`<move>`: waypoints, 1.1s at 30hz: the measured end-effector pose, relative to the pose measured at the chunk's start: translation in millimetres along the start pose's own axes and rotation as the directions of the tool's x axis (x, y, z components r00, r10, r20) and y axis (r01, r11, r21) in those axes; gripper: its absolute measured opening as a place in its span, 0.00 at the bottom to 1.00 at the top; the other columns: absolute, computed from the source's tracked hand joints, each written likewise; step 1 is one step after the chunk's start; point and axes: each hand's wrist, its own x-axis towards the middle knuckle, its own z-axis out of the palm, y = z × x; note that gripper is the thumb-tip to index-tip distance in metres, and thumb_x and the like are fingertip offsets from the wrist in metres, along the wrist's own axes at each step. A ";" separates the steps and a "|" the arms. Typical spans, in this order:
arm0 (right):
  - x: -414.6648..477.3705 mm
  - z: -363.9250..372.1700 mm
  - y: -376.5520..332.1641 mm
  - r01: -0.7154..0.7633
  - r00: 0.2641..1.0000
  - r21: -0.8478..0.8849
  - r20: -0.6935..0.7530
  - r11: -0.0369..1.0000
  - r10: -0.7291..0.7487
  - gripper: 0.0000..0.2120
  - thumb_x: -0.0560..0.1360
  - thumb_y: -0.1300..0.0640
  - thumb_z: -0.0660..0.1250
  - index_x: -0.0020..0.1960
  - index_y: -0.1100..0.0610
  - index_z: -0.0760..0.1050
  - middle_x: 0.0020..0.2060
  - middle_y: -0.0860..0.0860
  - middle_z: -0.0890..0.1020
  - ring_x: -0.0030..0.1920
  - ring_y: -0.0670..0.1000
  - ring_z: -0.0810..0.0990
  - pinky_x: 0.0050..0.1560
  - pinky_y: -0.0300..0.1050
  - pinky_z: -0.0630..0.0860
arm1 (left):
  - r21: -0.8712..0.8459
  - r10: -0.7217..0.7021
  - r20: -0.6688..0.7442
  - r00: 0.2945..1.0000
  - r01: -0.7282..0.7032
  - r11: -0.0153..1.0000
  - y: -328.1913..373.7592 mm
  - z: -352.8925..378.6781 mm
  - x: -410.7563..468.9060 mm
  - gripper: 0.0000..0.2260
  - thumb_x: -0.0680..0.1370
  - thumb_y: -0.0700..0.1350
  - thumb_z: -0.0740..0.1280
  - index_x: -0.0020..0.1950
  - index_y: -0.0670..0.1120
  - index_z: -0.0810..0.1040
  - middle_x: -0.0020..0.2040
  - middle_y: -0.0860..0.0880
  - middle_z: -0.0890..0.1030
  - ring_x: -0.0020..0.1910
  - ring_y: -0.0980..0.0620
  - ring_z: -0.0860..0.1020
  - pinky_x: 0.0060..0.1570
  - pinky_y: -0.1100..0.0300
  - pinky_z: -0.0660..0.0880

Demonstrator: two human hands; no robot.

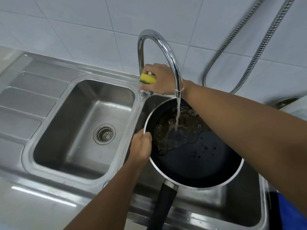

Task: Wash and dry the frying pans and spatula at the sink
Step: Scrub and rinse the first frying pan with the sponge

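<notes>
Black frying pan [196,156] — silver-rimmed, over right basin — water pooling inside.

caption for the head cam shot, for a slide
Left hand holds the frying pan under the running faucet; right hand grips a yellow sponge beside its base.

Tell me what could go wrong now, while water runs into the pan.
The left hand grips the frying pan only by its rim, so the filling pan may tilt or slip. The water stream hits the pan and could splash out. The right hand, busy at the faucet, may drop the sponge.
</notes>
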 end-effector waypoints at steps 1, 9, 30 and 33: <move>-0.4 -0.9 -0.4 0.009 1.000 -0.005 -0.013 1.000 -0.009 0.19 0.69 0.31 0.69 0.51 0.43 0.73 0.43 0.42 0.77 0.43 0.48 0.79 0.47 0.48 0.76 | -0.011 -0.002 -0.001 1.000 0.002 1.000 0.4 -0.2 -0.2 0.13 0.80 0.37 0.57 0.39 0.48 0.75 0.36 0.47 0.76 0.40 0.50 0.76 0.37 0.59 0.71; -21.1 -40.5 17.6 -0.165 0.984 0.132 -0.045 0.977 0.172 0.26 0.70 0.29 0.71 0.52 0.49 0.77 0.48 0.48 0.82 0.47 0.49 0.81 0.52 0.51 0.78 | -0.060 0.014 0.007 1.000 -0.014 0.998 5.6 -4.0 -4.9 0.13 0.80 0.36 0.56 0.39 0.47 0.75 0.36 0.48 0.75 0.39 0.51 0.75 0.37 0.59 0.71; -159.3 17.6 -36.5 -0.268 0.962 0.158 -0.002 0.950 0.272 0.22 0.76 0.50 0.75 0.70 0.46 0.78 0.65 0.50 0.69 0.62 0.50 0.69 0.68 0.40 0.64 | 0.070 0.195 -0.096 0.976 -0.188 0.980 9.9 -7.1 -28.6 0.20 0.85 0.58 0.56 0.62 0.48 0.82 0.54 0.50 0.85 0.56 0.50 0.82 0.62 0.48 0.78; -187.0 19.3 -57.9 -0.167 0.981 0.187 0.127 0.968 0.145 0.14 0.73 0.53 0.77 0.59 0.47 0.85 0.60 0.47 0.71 0.57 0.48 0.74 0.62 0.43 0.72 | 0.095 0.190 -0.137 0.972 -0.177 0.980 11.1 -9.2 -27.5 0.21 0.86 0.55 0.54 0.64 0.45 0.81 0.56 0.46 0.84 0.57 0.46 0.81 0.63 0.46 0.76</move>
